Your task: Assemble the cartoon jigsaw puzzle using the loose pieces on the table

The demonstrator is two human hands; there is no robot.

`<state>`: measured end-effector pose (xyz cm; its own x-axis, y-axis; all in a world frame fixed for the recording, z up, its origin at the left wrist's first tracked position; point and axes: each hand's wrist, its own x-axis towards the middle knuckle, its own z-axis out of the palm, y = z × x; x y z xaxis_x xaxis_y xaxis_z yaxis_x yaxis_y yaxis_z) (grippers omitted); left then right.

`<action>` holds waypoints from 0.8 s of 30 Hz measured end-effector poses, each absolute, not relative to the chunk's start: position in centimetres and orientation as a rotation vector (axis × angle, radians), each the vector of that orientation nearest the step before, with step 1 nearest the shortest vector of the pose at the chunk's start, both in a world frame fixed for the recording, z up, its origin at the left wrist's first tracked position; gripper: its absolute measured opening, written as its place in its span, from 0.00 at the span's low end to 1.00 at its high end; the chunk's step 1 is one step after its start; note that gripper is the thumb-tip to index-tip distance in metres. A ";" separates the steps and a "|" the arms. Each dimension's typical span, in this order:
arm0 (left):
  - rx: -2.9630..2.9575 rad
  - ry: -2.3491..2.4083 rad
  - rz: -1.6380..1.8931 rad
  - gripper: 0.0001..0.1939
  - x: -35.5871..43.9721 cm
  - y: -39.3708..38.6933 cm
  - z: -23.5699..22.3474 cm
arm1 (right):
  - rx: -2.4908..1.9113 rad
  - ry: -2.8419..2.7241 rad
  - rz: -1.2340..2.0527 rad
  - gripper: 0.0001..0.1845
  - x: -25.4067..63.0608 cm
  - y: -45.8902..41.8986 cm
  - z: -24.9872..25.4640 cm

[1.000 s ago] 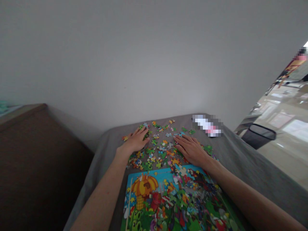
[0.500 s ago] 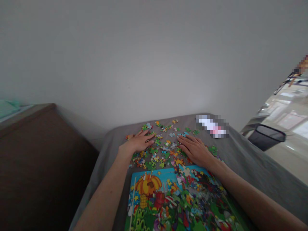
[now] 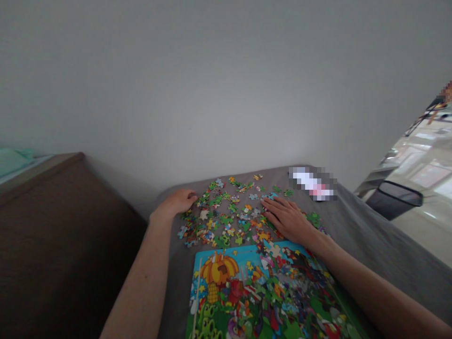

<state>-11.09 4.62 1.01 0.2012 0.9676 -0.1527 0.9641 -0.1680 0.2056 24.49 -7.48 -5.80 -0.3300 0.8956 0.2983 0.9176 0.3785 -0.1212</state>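
My left hand (image 3: 179, 201) is at the far left edge of the scattered jigsaw puzzle pieces (image 3: 226, 220). Its fingers curl inward and hide whatever may be between them. Flat over the right side of the pieces rests my right hand (image 3: 286, 216), fingers stretched out, with a blue piece (image 3: 271, 196) by its fingertips. In front of me is a colourful puzzle board (image 3: 219, 270) showing a pumpkin-like house on blue. Many loose pieces are heaped over its middle and right, including a pale one (image 3: 274, 250) near its top edge.
A grey cloth (image 3: 353, 235) covers the surface under the puzzle. At the back right lies a blurred-out flat object (image 3: 312, 183). A brown wooden cabinet (image 3: 70, 235) stands on the left, a pale wall (image 3: 226, 94) behind. A dark mesh-like object (image 3: 399, 200) is beyond the right edge.
My left hand has moved left off the middle pieces, and its spread fingers have curled in. Pieces it covered now show. My right hand stays almost where it was.
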 end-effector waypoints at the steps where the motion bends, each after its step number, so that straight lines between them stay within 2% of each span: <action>1: 2.206 1.848 0.000 0.20 -11.4 4.7 0.9 | -1.588 -2.328 -0.097 0.25 24.5 -7.5 -5.8; 11: 2.140 1.883 -0.047 0.20 -12.2 4.4 0.9 | -1.581 -2.339 -0.097 0.26 24.8 -7.5 -6.2; 24: 2.146 1.953 0.189 0.15 -11.0 4.7 -1.2 | -1.593 -2.329 -0.135 0.26 25.0 -7.5 -6.7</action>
